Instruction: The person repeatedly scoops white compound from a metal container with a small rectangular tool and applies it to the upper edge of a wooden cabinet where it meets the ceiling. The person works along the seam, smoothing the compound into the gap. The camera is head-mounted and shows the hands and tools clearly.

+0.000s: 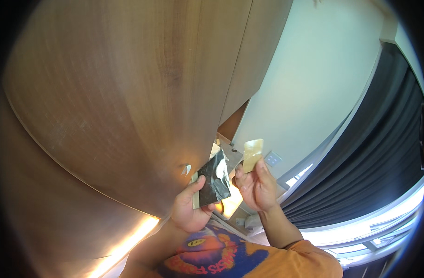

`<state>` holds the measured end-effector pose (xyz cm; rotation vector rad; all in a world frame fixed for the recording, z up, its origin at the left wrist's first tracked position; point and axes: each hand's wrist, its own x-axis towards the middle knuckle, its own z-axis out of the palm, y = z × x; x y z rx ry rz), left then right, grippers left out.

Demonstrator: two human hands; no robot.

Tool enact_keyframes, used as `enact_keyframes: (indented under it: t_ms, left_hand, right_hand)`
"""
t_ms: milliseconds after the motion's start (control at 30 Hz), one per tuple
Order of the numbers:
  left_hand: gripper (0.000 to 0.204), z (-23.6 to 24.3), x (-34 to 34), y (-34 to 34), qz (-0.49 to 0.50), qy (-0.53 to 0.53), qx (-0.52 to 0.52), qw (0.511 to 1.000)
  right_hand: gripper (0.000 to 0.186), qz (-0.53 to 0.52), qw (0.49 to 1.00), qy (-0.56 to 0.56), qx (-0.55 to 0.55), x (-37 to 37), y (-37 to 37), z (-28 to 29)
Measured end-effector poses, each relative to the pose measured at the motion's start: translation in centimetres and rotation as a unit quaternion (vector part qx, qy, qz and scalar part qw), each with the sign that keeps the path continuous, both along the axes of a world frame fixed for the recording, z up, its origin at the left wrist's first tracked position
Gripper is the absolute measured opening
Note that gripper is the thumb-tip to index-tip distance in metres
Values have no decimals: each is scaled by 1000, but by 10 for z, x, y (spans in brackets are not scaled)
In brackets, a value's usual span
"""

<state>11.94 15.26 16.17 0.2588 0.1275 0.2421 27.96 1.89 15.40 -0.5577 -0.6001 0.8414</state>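
My left hand [189,211] grips a dark, flat rectangular board [206,189] by its lower left side, the thumb lying over its face. A pale strip runs along the board's near edge. White paste-like material [221,169] is smeared over its right part. Raised a little to the right, my right hand [259,192] pinches a thin yellowish spreader [252,156] between thumb and fingers. Its rounded upper end carries a whitish smear or shine; I cannot tell which. The spreader and the board are apart.
A large brown wood-grain panel [128,92] fills the left and middle, with a small white curved mark or piece [187,170] on it. To the right are a pale wall [309,69], a wall socket [273,158] and a dark curtain [360,139].
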Motion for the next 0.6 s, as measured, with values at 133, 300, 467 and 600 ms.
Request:
enact_keyframes:
  t_ms: [133,300,467,600]
  left_hand:
    - [26,-10,4,-9,-43,-16,-15,999]
    - [24,-6,5,-17,-33,46,-18,998]
    - [19,2,6,-7,38,76,-14,996]
    - [20,3,12,-7,51,41,-42,997]
  right_hand:
    - [26,17,998,48,-32,-7,10,5]
    - [19,-76,991,-63,-95,-12,11,-11]
    - [16,-119,940,-294,-125,4,-9,-18]
    - [17,-207,934,-258,-131,10,-15,-14]
